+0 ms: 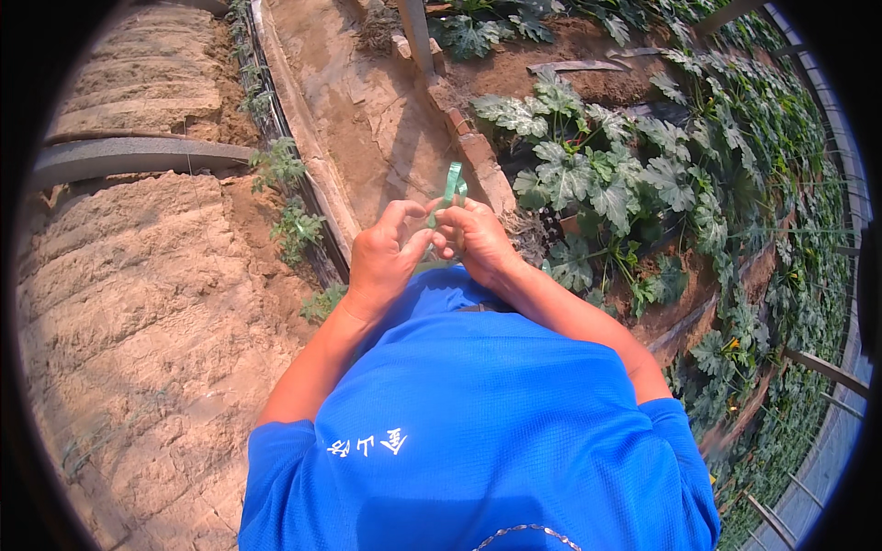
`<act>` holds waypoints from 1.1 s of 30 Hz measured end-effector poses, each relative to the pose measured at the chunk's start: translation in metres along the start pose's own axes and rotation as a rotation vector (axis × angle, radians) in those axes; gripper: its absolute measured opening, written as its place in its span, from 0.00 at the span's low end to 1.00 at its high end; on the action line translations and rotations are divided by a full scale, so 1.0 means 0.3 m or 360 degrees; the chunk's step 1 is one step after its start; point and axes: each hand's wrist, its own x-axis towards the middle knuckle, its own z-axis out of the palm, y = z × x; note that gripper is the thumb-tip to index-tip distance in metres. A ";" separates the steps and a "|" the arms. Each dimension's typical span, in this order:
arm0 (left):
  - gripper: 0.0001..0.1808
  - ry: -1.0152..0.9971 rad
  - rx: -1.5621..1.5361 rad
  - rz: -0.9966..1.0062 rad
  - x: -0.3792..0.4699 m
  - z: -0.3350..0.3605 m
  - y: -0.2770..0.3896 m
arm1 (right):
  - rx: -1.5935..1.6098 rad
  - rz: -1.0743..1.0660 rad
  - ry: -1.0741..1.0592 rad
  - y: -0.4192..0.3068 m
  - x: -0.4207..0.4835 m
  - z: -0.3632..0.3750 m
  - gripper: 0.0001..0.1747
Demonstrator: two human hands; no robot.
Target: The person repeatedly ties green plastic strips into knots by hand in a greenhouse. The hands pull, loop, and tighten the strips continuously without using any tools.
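Note:
Both my hands meet in front of my blue shirt [475, 386], near its lower hem. A shiny green plastic ribbon [452, 180] stands up in a loop between the fingers. My right hand [475, 234] pinches it between thumb and forefinger. My left hand [389, 244] has its thumb and fingertips close against the ribbon's lower part; whether they grip it is hard to tell, as the fingers overlap there. Below the fingers the rest of the ribbon is mostly hidden.
Squash plants [568, 172] with large, pale-mottled leaves grow to the right behind a low brick edging [482, 155]. A dirt-covered path [344, 89] runs ahead. Small leafy plants [296, 224] line a concrete curb at left, beside an earthen wall [145, 289] crossed by a grey beam [138, 158].

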 end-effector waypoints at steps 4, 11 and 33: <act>0.13 -0.0023 0.0166 0.0094 -0.008 -0.005 0.002 | -0.0056 -0.0077 0.0074 0.007 -0.004 0.013 0.11; 0.13 0.0042 -0.0057 0.0324 -0.002 0.022 -0.048 | -0.0157 -0.0135 0.0082 0.003 -0.014 0.014 0.16; 0.08 -0.0155 -0.0929 -0.0361 0.014 -0.005 -0.063 | -0.0046 -0.0141 0.0086 0.019 -0.029 -0.009 0.06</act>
